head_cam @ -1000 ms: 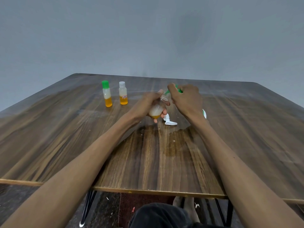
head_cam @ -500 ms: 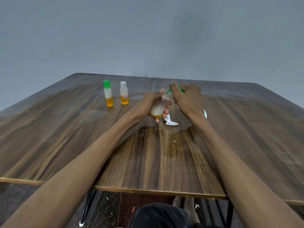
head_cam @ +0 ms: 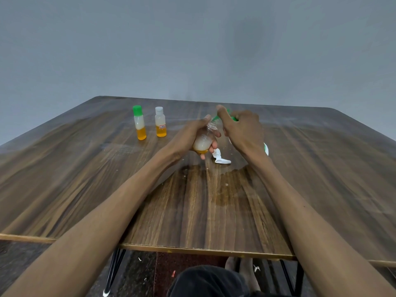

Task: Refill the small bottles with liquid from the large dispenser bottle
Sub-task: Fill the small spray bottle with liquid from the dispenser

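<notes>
Foam and amber liquid fill the small clear bottle (head_cam: 202,140) our left hand (head_cam: 188,136) grips mid-table (head_cam: 64,168). Our right hand (head_cam: 244,129) clasps the green-nozzled dispenser (head_cam: 232,117); two capped bottles (head_cam: 139,122) stand toward the far-left corner.

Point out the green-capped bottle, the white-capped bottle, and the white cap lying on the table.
Green-capped bottle (head_cam: 140,125), head view, on its pale middle body.
White-capped bottle (head_cam: 160,123), head view, on its body above the label.
White cap (head_cam: 220,159), head view, on its middle where it lies on the table.
</notes>
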